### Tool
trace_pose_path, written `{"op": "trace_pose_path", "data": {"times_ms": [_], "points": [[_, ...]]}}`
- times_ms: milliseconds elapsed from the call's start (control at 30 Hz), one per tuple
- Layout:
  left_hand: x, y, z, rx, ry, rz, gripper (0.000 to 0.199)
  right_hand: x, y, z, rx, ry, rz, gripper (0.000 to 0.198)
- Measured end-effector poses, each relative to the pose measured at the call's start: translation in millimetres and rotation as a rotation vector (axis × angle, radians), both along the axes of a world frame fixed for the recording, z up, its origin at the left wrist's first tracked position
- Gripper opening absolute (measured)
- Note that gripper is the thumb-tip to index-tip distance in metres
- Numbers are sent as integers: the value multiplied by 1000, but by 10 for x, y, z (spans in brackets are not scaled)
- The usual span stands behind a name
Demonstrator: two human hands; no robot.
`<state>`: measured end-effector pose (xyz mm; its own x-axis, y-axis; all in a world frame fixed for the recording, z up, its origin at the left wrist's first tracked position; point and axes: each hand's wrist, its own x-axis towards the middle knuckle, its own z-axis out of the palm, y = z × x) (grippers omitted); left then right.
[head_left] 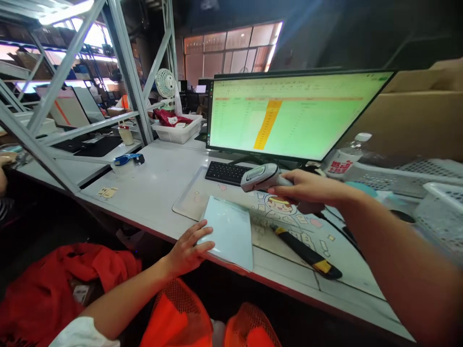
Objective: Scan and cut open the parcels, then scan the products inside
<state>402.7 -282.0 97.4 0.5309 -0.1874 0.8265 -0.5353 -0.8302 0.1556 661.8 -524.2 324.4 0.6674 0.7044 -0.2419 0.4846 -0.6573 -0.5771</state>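
Observation:
My right hand (302, 185) is wrapped around the handle of a grey barcode scanner (261, 177), raised above the desk mat with its head pointing left, in front of the keyboard. At the desk's front edge, my left hand (191, 246) grips the left side of a flat, pale packet (229, 233); its fingers lie over the top and what is under it is hidden. Between the packet and my right forearm, a black and yellow utility knife (306, 251) lies on the patterned desk mat (253, 231).
Behind the mat stand a black keyboard (226, 172) and a lit monitor (289, 115). To the right are a bottle (345, 156) and white baskets (439, 207). A blue-topped tape roll (126, 161) sits left, near a metal frame post (130, 72). A white basket (177, 130) holds red packages.

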Motion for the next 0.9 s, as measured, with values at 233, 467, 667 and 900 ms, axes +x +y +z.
{"op": "trace_pose_path", "data": {"times_ms": [233,467,667,900], "points": [[151,220,37,-596,1,182,69,310,-619,-967,-249,-466,-333,42],[282,460,64,-1161,124,571,79,100,-1182,-1504,-423,-556,-618,63],[298,518,58,-1114,170,612,88,195,-716,-1186,-311,-674,-487,58],[329,486,139,-1062,280,675,82,873,-20,-1287,-389,-469,-336,53]]}}
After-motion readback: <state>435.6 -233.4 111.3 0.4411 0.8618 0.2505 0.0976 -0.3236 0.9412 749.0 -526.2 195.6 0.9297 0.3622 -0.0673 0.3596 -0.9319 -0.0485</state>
